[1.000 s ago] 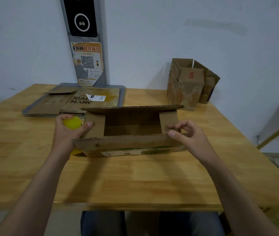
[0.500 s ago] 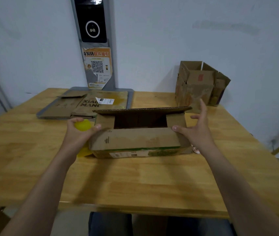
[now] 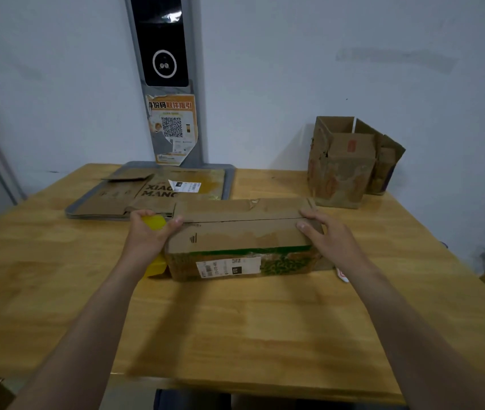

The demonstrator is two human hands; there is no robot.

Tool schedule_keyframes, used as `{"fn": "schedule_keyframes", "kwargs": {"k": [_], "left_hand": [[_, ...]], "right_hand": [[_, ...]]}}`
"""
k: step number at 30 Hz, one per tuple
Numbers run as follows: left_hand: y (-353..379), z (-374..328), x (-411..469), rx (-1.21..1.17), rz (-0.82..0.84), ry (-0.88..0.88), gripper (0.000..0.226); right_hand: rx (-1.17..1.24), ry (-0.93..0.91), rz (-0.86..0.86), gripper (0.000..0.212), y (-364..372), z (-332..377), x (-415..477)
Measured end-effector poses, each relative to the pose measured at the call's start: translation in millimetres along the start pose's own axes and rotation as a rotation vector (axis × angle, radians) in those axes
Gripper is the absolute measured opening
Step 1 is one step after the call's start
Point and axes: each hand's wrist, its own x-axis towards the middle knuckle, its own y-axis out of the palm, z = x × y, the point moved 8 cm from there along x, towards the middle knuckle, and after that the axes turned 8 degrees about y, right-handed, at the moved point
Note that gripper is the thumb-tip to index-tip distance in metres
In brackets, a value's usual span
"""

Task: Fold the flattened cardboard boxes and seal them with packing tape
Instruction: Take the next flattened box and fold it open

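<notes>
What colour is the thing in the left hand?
The object is yellow, seen best in the head view.

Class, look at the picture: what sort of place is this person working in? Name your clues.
Probably a parcel pickup or packing room: a wall-mounted scanner panel above a QR-code notice, flattened cardboard on a tray, and worn used boxes on a wooden table.
</notes>
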Motion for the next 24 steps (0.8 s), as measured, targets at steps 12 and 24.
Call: {"fn": "schedule_keyframes", "kwargs": {"k": [12, 24], "left_hand": [[0.4, -27.2, 4.5, 0.266, -0.029, 0.015, 0.066], [3.1, -176.0, -34.5, 0.392, -0.184, 0.556, 0.034]], "right_hand": [[-0.25, 0.224, 0.108, 0.011, -10.1, 9.8, 7.5], [-0.377, 0.196, 0.152, 0.019, -10.0, 25.1, -8.1]]}}
